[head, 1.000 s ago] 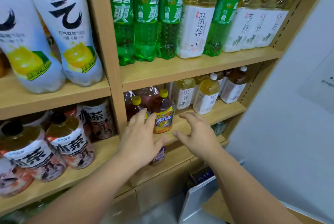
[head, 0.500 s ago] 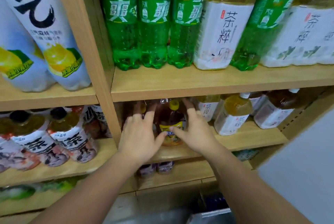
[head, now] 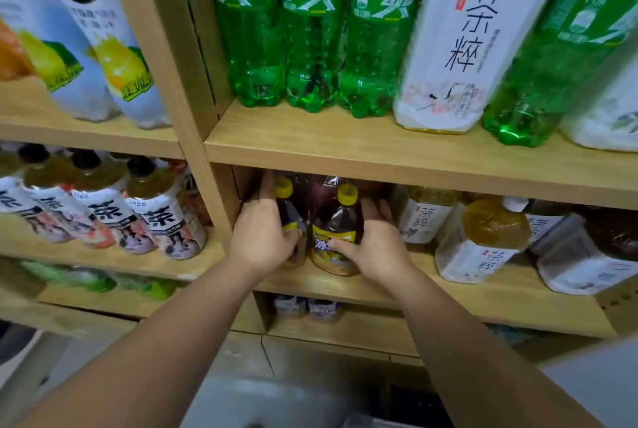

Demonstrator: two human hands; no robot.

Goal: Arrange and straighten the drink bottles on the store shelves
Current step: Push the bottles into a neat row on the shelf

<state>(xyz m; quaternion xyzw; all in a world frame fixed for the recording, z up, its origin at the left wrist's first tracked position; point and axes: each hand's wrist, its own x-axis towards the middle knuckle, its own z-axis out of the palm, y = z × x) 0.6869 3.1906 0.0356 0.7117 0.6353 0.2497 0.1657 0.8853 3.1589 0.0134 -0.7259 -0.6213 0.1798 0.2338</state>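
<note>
Centre frame, middle shelf point(head: 345, 286): left hand point(head: 260, 237) grips left iced tea bottle point(head: 289, 211), right hand point(head: 376, 248) grips right iced tea bottle point(head: 340, 230). Bottles upright, side by side, each ahead of its hand.

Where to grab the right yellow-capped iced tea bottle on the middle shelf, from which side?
Round the labelled body of the right iced tea bottle, from the front and its right side. The shelf board above sits close over its cap, and the left iced tea bottle stands close on its left, so top and left look blocked. The right hand wraps it so, thumb on the label.
</note>
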